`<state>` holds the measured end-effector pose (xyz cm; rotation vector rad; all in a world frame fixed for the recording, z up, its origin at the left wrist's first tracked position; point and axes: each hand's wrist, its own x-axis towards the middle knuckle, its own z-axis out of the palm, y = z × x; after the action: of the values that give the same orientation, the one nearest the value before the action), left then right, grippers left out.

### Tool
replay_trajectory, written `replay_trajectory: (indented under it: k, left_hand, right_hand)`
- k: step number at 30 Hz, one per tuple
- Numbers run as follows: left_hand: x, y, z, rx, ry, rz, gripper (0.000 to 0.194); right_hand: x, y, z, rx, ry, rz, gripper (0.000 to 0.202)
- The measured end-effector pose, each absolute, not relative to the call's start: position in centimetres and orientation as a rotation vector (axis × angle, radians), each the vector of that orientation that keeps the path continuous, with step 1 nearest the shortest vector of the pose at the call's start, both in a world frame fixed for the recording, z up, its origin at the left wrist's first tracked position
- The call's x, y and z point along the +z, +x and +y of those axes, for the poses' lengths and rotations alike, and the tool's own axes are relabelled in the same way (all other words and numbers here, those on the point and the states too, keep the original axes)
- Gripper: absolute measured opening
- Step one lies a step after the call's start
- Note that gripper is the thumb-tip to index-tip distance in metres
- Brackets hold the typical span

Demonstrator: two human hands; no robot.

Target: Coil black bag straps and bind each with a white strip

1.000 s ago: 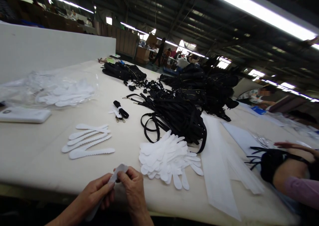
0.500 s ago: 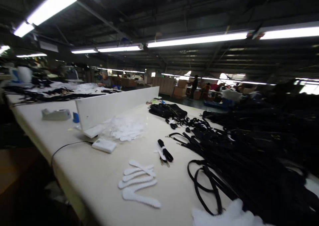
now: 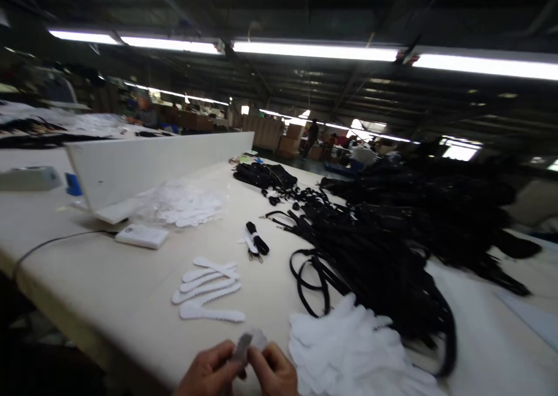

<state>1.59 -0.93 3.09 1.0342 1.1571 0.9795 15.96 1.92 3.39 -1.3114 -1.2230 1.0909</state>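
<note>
My left hand (image 3: 211, 370) and my right hand (image 3: 274, 374) are close together at the bottom edge, fingers pinched on a small grey-white strip (image 3: 243, 345). Its full shape is partly covered by my fingers. Just beyond them several white notched strips (image 3: 211, 313), each with a rounded end, lie on the table. To the right of my right hand is a heap of similar white strips (image 3: 344, 349). Farther out, a folded black strap (image 3: 258, 242) with metal hooks has a white band around its middle.
Black straps (image 3: 370, 256) are piled across the right side of the table (image 3: 131, 291). A white divider panel (image 3: 165, 157) runs along the left, with a pile of white pieces (image 3: 187, 205) beside it. A white box (image 3: 142, 236) trails a black cable. People are in the background.
Both my hands have come into view at the bottom, holding the grey-white strip. The view has turned to the right, so the table things appear farther left and more of the white heap shows.
</note>
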Motion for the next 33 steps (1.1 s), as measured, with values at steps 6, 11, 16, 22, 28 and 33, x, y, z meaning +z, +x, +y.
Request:
replay_trajectory:
  k: [6, 11, 16, 22, 28, 33]
  left_hand:
    - [3.4, 1.1, -1.0, 1.051, 0.763, 1.065, 0.041]
    - [3.8, 0.7, -1.2, 1.084, 0.739, 1.044, 0.038]
    - [3.9, 0.9, -1.3, 1.119, 0.762, 1.077, 0.045]
    - [3.2, 1.4, -2.0, 1.162, 0.811, 1.316, 0.045]
    - [2.7, 0.1, -1.2, 1.097, 0.733, 1.355, 0.049]
    - [1.2, -2.1, 0.0, 1.094, 0.390, 1.068, 0.040]
  right_hand:
    - [5.2, 16.0, 1.1, 1.581, -1.074, -1.011, 0.031]
    - [5.6, 15.8, 1.1, 1.507, -1.128, -1.052, 0.028]
    - [5.1, 16.3, 1.1, 1.412, -1.228, -1.037, 0.025]
    - [4.0, 16.8, 0.8, 1.339, -1.266, -1.048, 0.022]
    - [5.4, 18.7, 0.2, 1.144, -1.365, -1.199, 0.020]
    - [7.1, 23.1, 1.2, 0.989, -1.422, -1.213, 0.025]
